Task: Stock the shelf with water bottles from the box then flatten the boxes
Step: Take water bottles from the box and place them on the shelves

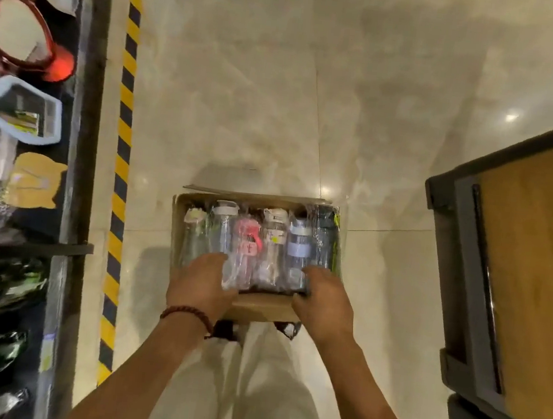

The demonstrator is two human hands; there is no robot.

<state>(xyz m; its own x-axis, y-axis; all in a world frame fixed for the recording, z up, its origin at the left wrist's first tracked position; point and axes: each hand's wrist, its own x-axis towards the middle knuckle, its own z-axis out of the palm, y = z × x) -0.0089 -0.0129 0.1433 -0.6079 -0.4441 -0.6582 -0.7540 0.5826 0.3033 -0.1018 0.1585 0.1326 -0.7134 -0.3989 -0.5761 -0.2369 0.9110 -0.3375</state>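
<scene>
Item: open cardboard box (259, 305) on the floor (316, 93), holding six plastic-wrapped water bottles (257, 241); left hand (203, 282) and right hand (323, 300) gripped its near corners; likely heavy, wrap slippery, best lifted from beneath.

You won't find any wording here that can be read. The water bottles (257, 241) lying wrapped in clear plastic in the cardboard box (262, 306) carry small labels and tags, and one near the middle has a pale sticker with a yellowish mark, but blur leaves every one of them illegible. The hazard tape (122, 157) along the floor (316, 93) is plain yellow and black stripes with no lettering. On the shelf (84, 118) to your left, the packaged goods show bits of printed card, and its edge carries small tags, all too smeared to make out.
</scene>
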